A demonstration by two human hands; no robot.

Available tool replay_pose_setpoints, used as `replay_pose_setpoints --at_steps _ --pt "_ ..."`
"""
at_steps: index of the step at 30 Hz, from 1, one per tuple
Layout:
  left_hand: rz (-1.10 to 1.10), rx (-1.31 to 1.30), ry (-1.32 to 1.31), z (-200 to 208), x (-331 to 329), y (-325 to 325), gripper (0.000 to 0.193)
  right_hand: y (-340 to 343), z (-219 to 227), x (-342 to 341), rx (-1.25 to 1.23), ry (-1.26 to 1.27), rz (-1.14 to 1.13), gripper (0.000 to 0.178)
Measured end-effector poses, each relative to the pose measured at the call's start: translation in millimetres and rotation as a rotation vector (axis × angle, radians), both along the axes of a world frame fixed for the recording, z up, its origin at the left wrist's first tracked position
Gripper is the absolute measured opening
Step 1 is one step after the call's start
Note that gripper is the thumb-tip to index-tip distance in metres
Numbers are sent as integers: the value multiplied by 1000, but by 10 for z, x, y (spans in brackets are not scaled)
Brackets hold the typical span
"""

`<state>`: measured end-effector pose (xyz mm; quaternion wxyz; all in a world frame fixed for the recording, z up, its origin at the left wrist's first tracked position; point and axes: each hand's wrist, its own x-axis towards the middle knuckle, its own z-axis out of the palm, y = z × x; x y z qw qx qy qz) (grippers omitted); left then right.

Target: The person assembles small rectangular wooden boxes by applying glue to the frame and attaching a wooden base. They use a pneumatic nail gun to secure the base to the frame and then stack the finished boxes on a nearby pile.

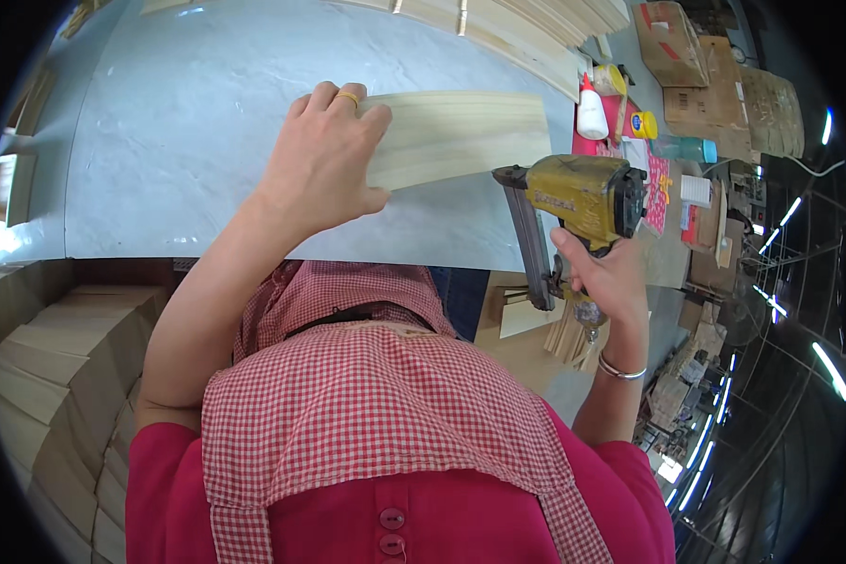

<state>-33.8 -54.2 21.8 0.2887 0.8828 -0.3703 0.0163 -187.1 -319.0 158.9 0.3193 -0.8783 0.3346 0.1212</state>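
Note:
A pale, flat wooden board (465, 136) lies on the light blue-grey tabletop (188, 103). My left hand (327, 155) grips the board's left end, fingers bent over the far edge and thumb toward the near edge. In my right hand (606, 277) is a yellow and black nail gun (578, 193), fingers wrapped round its handle. The gun's nose is close to the board's near right corner; whether they touch I cannot tell. Its long dark magazine slants down past the table's near edge.
Long thin wooden strips (526, 28) are stacked along the far side. At the right stand a white glue bottle (591, 111) with a red tip, a yellow-lidded jar (643, 124) and a teal bottle (683, 148). Cardboard boxes (705, 94) sit beyond; stacked wooden pieces (56, 348) are at lower left.

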Motion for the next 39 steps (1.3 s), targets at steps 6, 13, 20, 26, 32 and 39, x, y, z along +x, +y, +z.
replay_pose_setpoints --at_steps 6,13,20,26,32,39 --pt "0 -21 -6 -19 12 22 46 -27 -77 -16 57 -62 9 36" --pt "3 -45 12 -32 22 17 44 22 -133 -27 104 -68 -24 30" --pt "19 -65 42 -77 -4 77 46 106 -321 -131 36 -244 33 25" --pt "-66 -282 226 -200 -18 407 53 524 -183 -116 61 -211 55 29" --pt "-112 -392 300 -335 -7 458 56 811 -223 -87 116 -178 197 32" --pt "-96 -427 239 -388 -25 435 58 960 -259 -48 122 -159 222 35"
